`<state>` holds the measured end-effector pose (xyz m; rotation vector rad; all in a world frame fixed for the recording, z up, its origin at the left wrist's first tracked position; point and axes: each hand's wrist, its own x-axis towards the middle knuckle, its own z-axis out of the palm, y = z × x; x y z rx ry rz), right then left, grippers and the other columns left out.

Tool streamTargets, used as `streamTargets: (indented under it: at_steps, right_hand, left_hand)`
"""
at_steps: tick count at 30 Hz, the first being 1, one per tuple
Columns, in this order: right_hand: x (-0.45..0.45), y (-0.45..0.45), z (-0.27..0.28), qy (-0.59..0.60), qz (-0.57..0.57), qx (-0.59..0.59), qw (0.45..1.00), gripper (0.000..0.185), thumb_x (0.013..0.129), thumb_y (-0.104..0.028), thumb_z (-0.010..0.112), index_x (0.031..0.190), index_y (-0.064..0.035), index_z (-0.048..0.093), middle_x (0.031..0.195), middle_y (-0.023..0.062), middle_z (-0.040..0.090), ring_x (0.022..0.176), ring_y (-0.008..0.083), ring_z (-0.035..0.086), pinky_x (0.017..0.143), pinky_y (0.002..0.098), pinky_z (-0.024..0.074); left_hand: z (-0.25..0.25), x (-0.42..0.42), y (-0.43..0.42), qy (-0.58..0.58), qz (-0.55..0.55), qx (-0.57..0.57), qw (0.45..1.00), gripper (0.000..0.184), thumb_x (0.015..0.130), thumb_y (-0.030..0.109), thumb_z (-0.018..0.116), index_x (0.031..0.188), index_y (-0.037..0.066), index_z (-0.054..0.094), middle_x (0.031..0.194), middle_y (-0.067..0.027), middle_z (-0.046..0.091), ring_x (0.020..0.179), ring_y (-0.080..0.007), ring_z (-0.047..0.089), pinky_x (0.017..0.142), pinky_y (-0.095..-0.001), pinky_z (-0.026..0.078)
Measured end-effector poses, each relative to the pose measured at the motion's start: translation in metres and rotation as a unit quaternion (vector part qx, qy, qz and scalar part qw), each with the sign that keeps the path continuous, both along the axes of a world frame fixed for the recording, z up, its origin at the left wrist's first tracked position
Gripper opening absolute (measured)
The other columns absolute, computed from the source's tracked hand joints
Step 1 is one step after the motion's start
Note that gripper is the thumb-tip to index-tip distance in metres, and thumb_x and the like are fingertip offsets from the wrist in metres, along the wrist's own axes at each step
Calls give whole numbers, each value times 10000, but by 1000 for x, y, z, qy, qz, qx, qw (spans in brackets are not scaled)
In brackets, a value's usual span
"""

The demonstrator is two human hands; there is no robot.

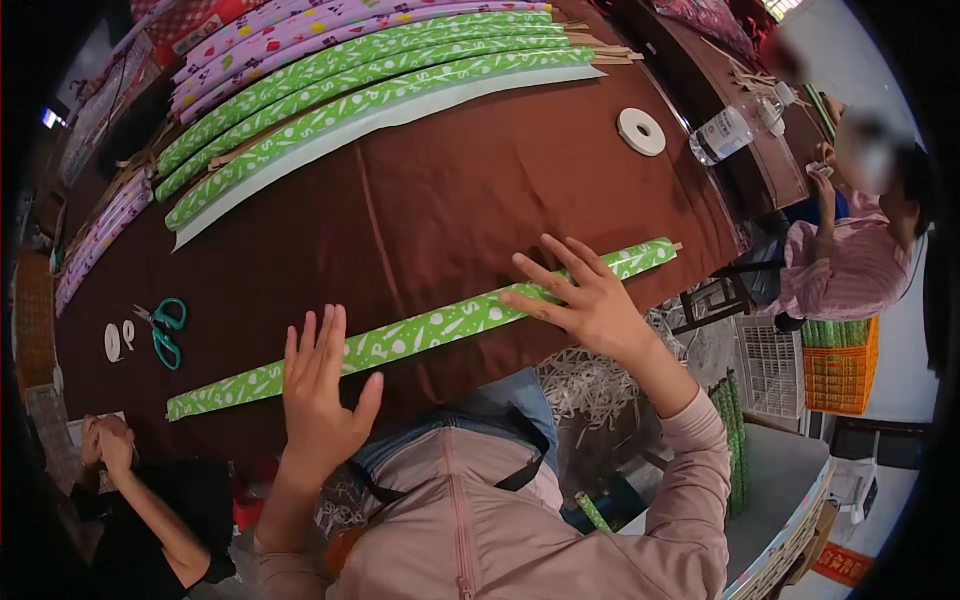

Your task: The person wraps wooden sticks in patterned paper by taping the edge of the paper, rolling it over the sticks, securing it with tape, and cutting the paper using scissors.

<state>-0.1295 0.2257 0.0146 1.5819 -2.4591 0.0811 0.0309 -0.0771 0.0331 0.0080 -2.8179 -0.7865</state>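
Note:
A long, narrow roll of green patterned wrapping paper lies across the near part of the brown-covered table, with a thin wooden stick end showing at its right tip. Over its left part is my left hand, open, fingers pointing away from me and thumb out. My right hand is open and spread over the right part of the same roll. Neither hand grips it; whether the palms press on the paper is hard to tell. Teal-handled scissors lie left of my left hand, near a small white tape roll.
Several green rolls and purple patterned rolls lie at the back. A larger white tape roll and a plastic bottle are back right. Co-workers sit at right and lower left. Paper strips litter the floor.

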Motion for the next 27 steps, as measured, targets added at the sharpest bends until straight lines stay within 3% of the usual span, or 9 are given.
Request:
streamTargets:
  at_steps: [1, 4, 6, 11, 14, 15, 18, 21, 27]
  right_hand:
    - [1, 0, 0, -2, 6, -4, 1000, 702, 813, -112, 584, 1433, -409, 444, 1500, -3, 418, 1302, 355, 465, 1075, 493, 405]
    - [1, 0, -3, 19, 14, -7, 1000, 703, 820, -122, 583, 1428, -445, 437, 1512, -6, 402, 1304, 371, 457, 1068, 523, 404]
    - [1, 0, 0, 16, 10, 4, 1000, 703, 823, -130, 583, 1431, -449, 430, 1513, -4, 402, 1300, 375, 460, 1065, 534, 402]
    - [2, 1, -3, 5, 15, -25, 1000, 701, 826, -150, 583, 1436, -450, 415, 1510, 8, 410, 1310, 403, 454, 1082, 554, 380]
    - [8, -1, -8, -32, -8, -70, 997, 588, 882, -364, 623, 1431, -438, 426, 1511, 18, 403, 1347, 418, 406, 1108, 587, 321]
    - [13, -3, -2, -53, -18, -59, 997, 596, 875, -526, 603, 1434, -412, 432, 1527, 31, 378, 1384, 426, 343, 1126, 621, 252]
    - [34, -20, -12, -86, -26, -123, 988, 693, 844, -686, 499, 1444, -344, 444, 1548, 56, 345, 1425, 436, 257, 1133, 668, 154]
    - [46, -30, -21, -78, -54, -136, 986, 750, 843, -773, 367, 1447, -335, 452, 1563, 49, 330, 1452, 426, 212, 1124, 692, 100]
    - [48, -9, -25, -60, -143, -136, 979, 866, 787, -856, 280, 1464, -338, 428, 1574, 39, 313, 1460, 422, 195, 1124, 697, 65]
  left_hand:
    - [-5, -5, 5, -17, 0, -52, 998, 579, 918, 217, 591, 1430, -7, 439, 1417, -238, 491, 1353, -441, 402, 1148, -539, 221]
    - [-6, -32, 41, -49, 4, -74, 996, 520, 982, 305, 501, 1392, -15, 484, 1408, -247, 494, 1354, -413, 411, 1149, -545, 207]
    - [-9, -47, 57, -33, -9, -172, 985, 491, 984, 297, 495, 1366, -12, 515, 1403, -230, 507, 1354, -383, 423, 1147, -553, 213]
    - [-23, -59, 77, -9, 4, -179, 984, 482, 989, 287, 481, 1374, 0, 511, 1410, -192, 514, 1358, -351, 427, 1148, -555, 212]
    - [-27, -55, 80, 7, 12, -194, 981, 499, 980, 265, 494, 1412, 15, 472, 1441, -169, 490, 1383, -355, 395, 1147, -577, 191]
    - [-27, -55, 81, 15, 10, -203, 979, 506, 978, 261, 497, 1419, 17, 463, 1455, -164, 478, 1390, -357, 384, 1145, -586, 184]
    - [-30, -55, 81, 15, 9, -225, 974, 529, 974, 260, 496, 1440, 19, 435, 1485, -157, 443, 1415, -360, 344, 1145, -603, 160]
    - [-29, -54, 82, 18, 0, -239, 971, 521, 987, 262, 471, 1441, 9, 429, 1495, -153, 432, 1418, -363, 339, 1146, -605, 148]
    - [-31, -53, 81, 0, 8, -280, 960, 545, 1011, 291, 413, 1471, 2, 373, 1559, -132, 336, 1441, -365, 286, 1152, -597, 119]
